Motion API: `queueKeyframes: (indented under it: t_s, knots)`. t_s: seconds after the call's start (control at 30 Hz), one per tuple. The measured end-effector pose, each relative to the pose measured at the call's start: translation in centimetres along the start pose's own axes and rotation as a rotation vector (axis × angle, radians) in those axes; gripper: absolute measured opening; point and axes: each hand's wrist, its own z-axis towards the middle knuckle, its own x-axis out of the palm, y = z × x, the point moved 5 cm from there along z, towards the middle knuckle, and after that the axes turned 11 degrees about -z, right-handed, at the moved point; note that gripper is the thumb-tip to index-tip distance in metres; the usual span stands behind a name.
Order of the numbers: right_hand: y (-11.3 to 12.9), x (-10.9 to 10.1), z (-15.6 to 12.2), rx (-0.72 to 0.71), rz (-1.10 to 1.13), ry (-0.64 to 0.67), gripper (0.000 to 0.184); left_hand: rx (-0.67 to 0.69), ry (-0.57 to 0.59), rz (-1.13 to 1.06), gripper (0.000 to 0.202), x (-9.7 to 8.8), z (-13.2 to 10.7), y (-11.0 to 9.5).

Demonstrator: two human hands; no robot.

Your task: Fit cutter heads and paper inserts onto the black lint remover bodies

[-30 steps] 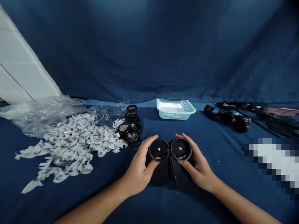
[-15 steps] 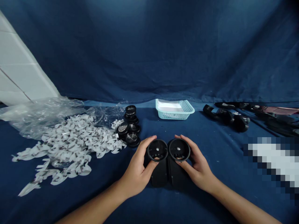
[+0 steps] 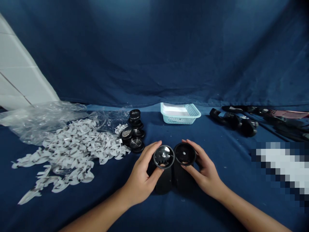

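Note:
My left hand [image 3: 141, 178] is curled round a black plastic housing [image 3: 164, 182] with a round opening at its top. My right hand [image 3: 205, 175] grips a matching black housing [image 3: 182, 180] close beside it. Both round openings face up toward me, and a small light spot shows inside each. The thumbs rest at the near rims, while the fingers wrap the outer sides. The lower bodies are dark and hard to make out against the blue cloth. Just beyond my left hand lie several black round caps with metal mesh [image 3: 135, 142], some stacked.
A heap of white cut pieces [image 3: 79, 145] spreads at the left, with clear plastic wrap [image 3: 48, 116] behind it. A light blue basket [image 3: 180, 120] holding something white stands at the back. Black parts [image 3: 248, 127] and a pink slotted piece [image 3: 289, 114] lie at the right.
The left housing has tilted slightly, so its opening now catches bright reflections, and it has shifted a little right. The right housing has barely moved.

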Motion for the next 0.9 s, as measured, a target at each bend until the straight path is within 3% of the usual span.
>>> queueKeyframes:
  t_s: [0.27,0.53,0.77,0.9]
  knots:
    - [0.0,-0.2,0.1,-0.016,-0.025,-0.035,0.059,0.069,-0.03,0.062,0.056,-0.2,0.1,-0.4]
    - [0.8,-0.5,0.4,-0.076,-0.189,-0.093,0.054,0.201,-0.095,0.237,0.058,-0.4,0.0,-1.4]
    - [-0.8,0.2,0.4,0.167,-0.092,0.009,0.065,-0.004,-0.11,0.234,0.053,-0.6,0.2,-0.8]
    - [-1.0,0.9,0.7,0.282,0.065,0.122,0.055,-0.12,-0.062,0.149,0.05,-0.3,0.3,-0.4]
